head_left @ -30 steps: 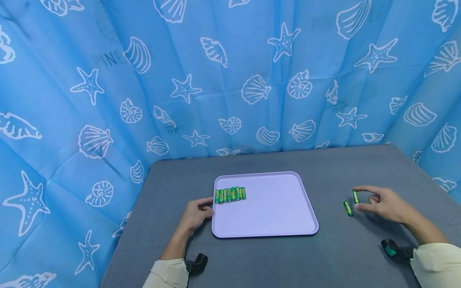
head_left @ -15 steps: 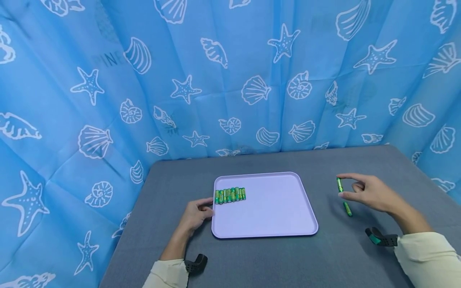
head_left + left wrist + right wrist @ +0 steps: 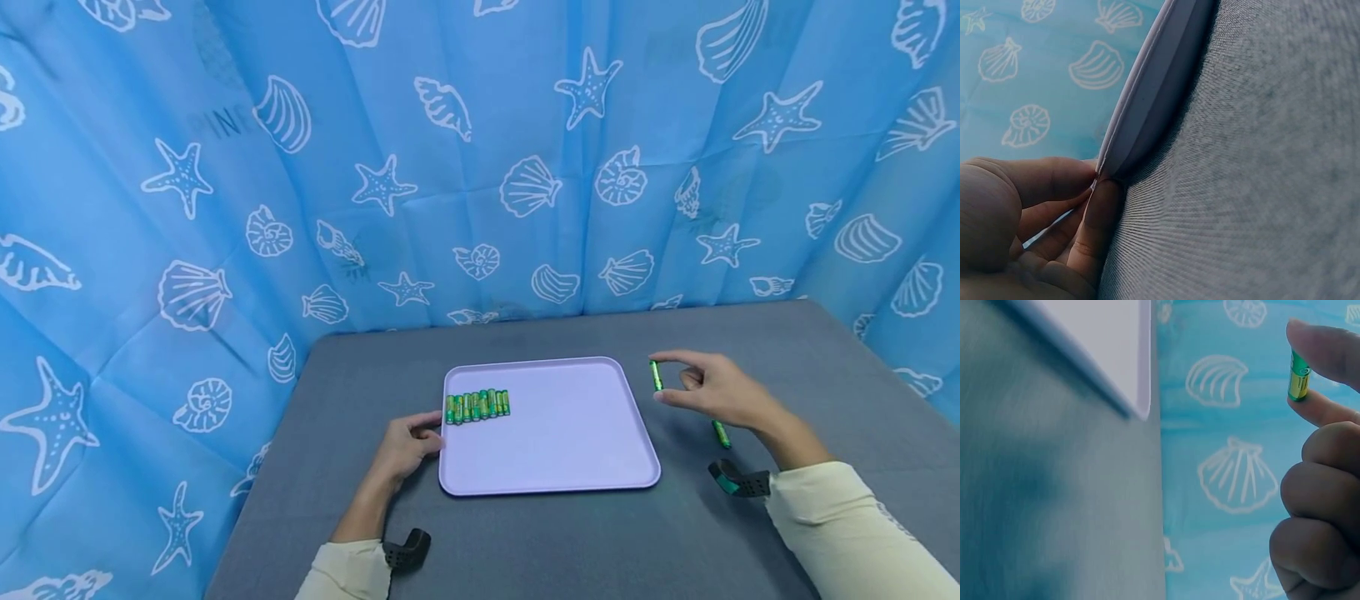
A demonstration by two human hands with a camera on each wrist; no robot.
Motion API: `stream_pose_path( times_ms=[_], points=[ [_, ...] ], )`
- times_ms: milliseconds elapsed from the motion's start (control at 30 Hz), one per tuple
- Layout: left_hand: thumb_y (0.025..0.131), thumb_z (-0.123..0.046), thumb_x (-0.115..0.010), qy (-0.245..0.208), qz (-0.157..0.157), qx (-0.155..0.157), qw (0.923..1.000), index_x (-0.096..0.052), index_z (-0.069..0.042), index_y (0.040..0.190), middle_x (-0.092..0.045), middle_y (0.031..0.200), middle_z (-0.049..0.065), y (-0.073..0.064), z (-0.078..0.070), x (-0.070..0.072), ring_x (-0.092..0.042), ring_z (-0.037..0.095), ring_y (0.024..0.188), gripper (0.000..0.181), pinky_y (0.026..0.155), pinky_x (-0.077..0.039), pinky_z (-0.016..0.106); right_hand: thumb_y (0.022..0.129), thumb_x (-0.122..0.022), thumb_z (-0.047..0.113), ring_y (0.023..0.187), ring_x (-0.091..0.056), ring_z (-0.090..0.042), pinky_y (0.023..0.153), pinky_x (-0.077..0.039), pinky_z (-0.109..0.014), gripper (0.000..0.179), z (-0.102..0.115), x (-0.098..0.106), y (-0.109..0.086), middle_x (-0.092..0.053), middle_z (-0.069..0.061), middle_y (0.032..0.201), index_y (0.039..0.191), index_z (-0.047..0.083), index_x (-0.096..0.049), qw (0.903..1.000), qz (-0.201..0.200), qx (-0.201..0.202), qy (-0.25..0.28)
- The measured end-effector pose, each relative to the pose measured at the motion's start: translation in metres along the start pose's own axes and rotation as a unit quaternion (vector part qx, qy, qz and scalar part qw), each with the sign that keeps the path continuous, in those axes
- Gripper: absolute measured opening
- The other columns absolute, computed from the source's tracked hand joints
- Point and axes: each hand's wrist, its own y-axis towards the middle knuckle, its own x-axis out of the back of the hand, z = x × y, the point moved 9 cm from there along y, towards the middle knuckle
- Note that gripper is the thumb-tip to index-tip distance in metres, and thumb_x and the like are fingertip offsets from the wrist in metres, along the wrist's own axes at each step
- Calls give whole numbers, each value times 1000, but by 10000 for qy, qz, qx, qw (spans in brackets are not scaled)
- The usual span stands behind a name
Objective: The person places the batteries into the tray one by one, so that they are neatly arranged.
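Between thumb and index finger, my right hand [image 3: 716, 387] pinches a green and yellow battery [image 3: 656, 376] by its two ends, off the right edge of the lilac tray [image 3: 555, 442]. In the right wrist view the battery [image 3: 1299, 376] shows beyond the curled other fingers. My left hand [image 3: 407, 450] pinches the tray's left rim; the left wrist view has the thumb and fingers [image 3: 1102, 203] at the rim [image 3: 1147, 94]. Several green batteries [image 3: 476, 406] lie side by side in a row along the tray's left part.
One more green battery [image 3: 721, 434] lies on the grey table [image 3: 570, 550], below the right hand and partly near its wrist. A blue curtain [image 3: 465, 167] with white shells and starfish hangs behind the table.
My right hand has lifted the battery off the table's right side and carried it left toward the tray. The left hand stays at the tray's rim.
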Motion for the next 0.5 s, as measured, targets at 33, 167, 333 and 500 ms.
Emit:
stream_pose_path(
  times_ms=[33, 167, 333, 500],
  points=[
    [78, 9, -69, 28, 14, -40, 10000, -63, 4, 123, -64, 84, 9, 0, -1, 0, -56, 17, 73, 45, 59, -46, 26, 82, -77, 21, 48, -33, -12, 44, -32, -29, 57, 3, -3, 3, -36, 3, 58, 131, 2, -55, 10000, 13, 37, 49],
    [78, 8, -69, 85, 31, -70, 9999, -63, 3, 123, -63, 84, 8, -1, -2, 0, -57, 18, 73, 45, 59, -46, 26, 82, -78, 19, 48, -33, -11, 45, -32, -28, 55, 13, -15, 14, -36, 4, 57, 130, 3, -57, 9997, 54, 153, 176],
    [78, 9, -68, 72, 47, -63, 9999, -63, 4, 123, -64, 84, 9, -1, -1, 0, -57, 17, 73, 46, 59, -46, 26, 81, -79, 20, 49, -35, -12, 45, -31, -27, 55, 23, -32, 27, -37, 4, 58, 129, 4, -57, 9992, 139, 284, 256],
    [78, 9, -68, 51, 54, -40, 10000, -63, 4, 123, -64, 85, 11, 0, 0, -1, -56, 17, 73, 46, 58, -45, 25, 80, -79, 20, 50, -37, -13, 45, -31, -27, 56, 32, -48, 39, -39, 2, 59, 129, 4, -58, 9980, 223, 447, 395]
  ],
)
